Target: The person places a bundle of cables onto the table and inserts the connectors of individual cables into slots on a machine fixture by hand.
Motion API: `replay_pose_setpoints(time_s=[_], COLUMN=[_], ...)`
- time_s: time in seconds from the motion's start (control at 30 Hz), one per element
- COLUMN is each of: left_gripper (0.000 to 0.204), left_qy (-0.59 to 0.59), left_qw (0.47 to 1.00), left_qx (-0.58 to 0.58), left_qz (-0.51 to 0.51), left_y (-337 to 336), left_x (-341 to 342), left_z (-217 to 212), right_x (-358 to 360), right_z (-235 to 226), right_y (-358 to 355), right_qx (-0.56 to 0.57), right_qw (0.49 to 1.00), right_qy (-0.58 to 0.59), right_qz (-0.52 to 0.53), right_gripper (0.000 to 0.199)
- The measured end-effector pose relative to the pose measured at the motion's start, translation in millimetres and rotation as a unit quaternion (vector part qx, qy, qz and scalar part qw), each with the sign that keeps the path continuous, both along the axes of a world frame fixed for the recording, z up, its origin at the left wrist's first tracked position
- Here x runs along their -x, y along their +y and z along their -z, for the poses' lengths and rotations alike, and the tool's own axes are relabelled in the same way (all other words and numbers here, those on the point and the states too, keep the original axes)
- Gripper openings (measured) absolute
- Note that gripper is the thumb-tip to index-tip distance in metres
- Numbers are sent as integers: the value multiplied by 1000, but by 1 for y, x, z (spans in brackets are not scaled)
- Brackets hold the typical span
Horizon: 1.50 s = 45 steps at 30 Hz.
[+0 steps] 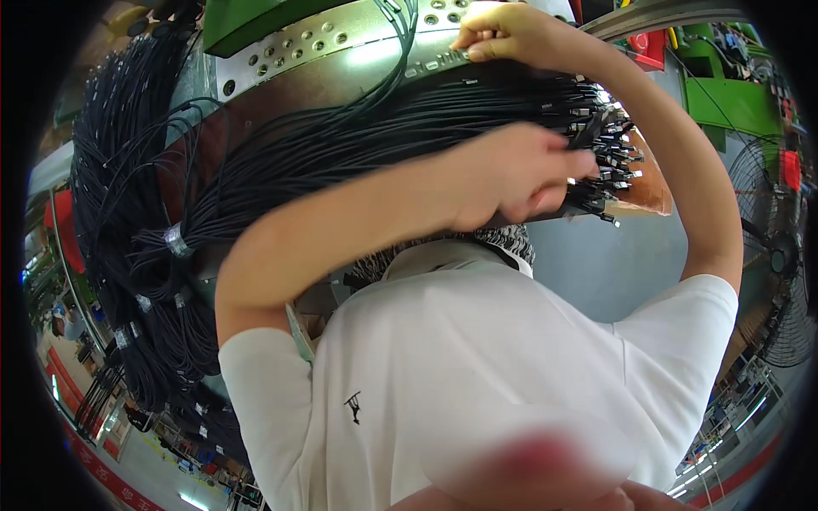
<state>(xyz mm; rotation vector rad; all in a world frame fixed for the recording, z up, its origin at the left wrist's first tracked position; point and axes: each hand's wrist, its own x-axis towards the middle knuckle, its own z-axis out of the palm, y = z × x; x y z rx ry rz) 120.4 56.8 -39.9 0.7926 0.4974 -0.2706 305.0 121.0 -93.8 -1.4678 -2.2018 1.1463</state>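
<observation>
My left hand [515, 175] is blurred and reaches across to the connector ends of a thick bundle of black cables [366, 140]. Its fingers are curled, and a dark cable end [586, 134] shows at the fingertips. At the far side, my right hand [515, 36] is closed in a pinch over a metal fixture plate [362, 55], beside a row of small slots [436, 63]. What sits between those fingertips is too small to make out. Silver plugs [618, 162] fan out at the bundle's right end.
A green machine housing [264, 21] stands behind the plate, with dark cables [400, 60] hanging over it. More bundled black cables [119, 170] hang at the left, some bound with clear wrap [176, 241]. A fan [771, 255] stands at the right, near green equipment [724, 102].
</observation>
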Motion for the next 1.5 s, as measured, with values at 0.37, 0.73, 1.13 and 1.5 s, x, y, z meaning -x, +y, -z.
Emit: replay_pose_setpoints(time_s=[0.37,0.73,1.13,1.5], left_gripper=[33,38,33,29], left_qy=[-34,7,20,-74], left_qw=[944,915,922,888], left_qx=[-111,-109,-32,-34], left_qz=[-307,-387,-386,-452], left_y=[-46,-39,-47,-25], left_x=[60,76,82,103], left_z=[23,22,25,13], right_x=[29,66,63,94], right_z=[-45,-30,-26,0], right_y=[-94,-99,-59,-56], right_qx=[59,-229,-458,-233], right_qw=[849,967,866,956], right_qy=[432,82,-193,71], right_qz=[297,68,61,165], right_gripper=[35,27,35,19])
